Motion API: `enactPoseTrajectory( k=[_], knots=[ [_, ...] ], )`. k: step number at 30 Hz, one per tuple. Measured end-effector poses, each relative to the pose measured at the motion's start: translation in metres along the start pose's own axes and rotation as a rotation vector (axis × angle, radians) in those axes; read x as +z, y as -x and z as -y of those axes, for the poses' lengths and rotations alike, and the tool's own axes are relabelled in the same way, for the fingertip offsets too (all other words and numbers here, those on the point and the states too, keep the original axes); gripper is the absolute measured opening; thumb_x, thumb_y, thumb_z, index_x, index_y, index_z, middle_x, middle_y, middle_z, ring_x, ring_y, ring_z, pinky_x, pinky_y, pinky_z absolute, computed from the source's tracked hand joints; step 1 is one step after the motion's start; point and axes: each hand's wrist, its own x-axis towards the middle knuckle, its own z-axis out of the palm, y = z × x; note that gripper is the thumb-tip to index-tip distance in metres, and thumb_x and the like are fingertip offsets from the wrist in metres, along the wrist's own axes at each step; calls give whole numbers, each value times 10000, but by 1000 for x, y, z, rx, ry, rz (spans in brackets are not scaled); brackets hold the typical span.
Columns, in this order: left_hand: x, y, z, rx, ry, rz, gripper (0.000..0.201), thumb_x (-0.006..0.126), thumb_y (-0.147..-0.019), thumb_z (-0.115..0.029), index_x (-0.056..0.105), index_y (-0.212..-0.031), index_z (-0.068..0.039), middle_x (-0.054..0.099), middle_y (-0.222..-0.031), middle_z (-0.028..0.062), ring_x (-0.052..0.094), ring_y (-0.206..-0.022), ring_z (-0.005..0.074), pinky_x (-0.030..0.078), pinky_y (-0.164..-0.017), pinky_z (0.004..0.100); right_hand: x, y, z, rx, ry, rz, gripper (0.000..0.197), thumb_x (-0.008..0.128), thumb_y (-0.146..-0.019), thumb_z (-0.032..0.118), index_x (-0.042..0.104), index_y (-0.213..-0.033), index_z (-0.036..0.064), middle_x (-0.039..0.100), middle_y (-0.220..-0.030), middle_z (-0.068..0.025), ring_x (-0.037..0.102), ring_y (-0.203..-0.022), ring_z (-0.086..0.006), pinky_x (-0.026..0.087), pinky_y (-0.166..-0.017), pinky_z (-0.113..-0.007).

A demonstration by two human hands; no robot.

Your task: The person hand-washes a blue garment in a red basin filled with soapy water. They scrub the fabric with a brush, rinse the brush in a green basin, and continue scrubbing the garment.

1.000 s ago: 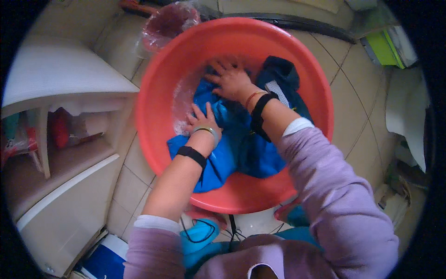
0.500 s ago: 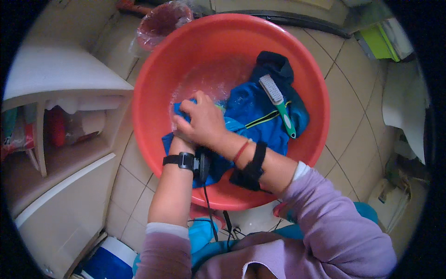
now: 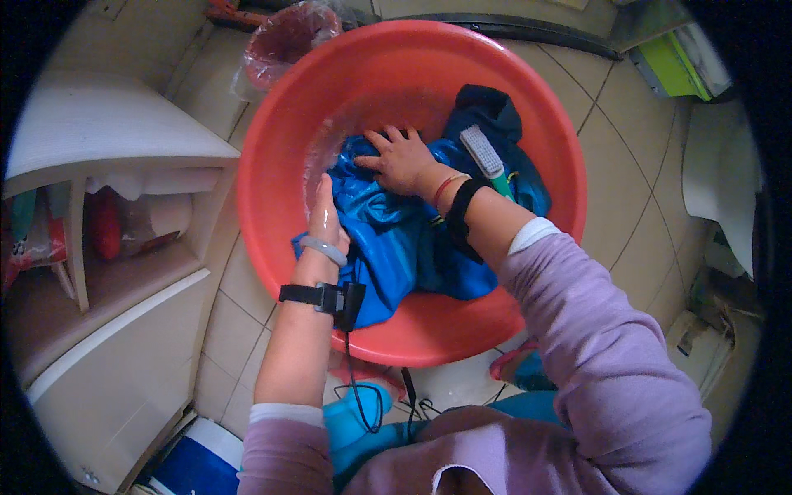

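A wet blue garment with dark parts lies bunched in a large orange-red basin. My right hand rests on its upper part with the fingers spread, palm down. At the garment's left edge, my left hand is turned on its side with the fingers stretched out; its palm side is mostly hidden. A scrubbing brush with pale bristles facing up and a green handle lies on the cloth, right of my right hand. My right forearm covers the end of its handle.
Shallow soapy water shows in the basin's upper left. Behind it stands a red bin lined with clear plastic. A white cabinet with open shelves is on the left. A black cable hangs from my left wrist strap.
My hands, together before, are now apart. The right one moved right and spread over the cloth; the left one shows at the garment's edge. The cloth has shifted, and the brush handle is partly covered.
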Motion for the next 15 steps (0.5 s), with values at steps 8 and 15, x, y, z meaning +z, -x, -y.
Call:
enactPoseTrajectory(
  k=[8,15],
  knots=[
    [0,16,-19,-149,310,375,533,461,-903,-541,554,-1130,-68,590,-1107,130,572,-1004,270,447,-942,396,-45,29,95,-43,-759,-232,252,613,-692,306,706,-817,107,637,-917,-190,598,-883,-366,467,-743,-491],
    [28,4,21,-150,156,15,381,466,-932,-381,568,-1149,-84,621,-1124,97,602,-999,238,500,-882,403,-34,22,65,525,-445,-512,309,527,-806,330,674,-737,68,646,-804,-175,620,-775,-373,509,-651,-481]
  ],
)
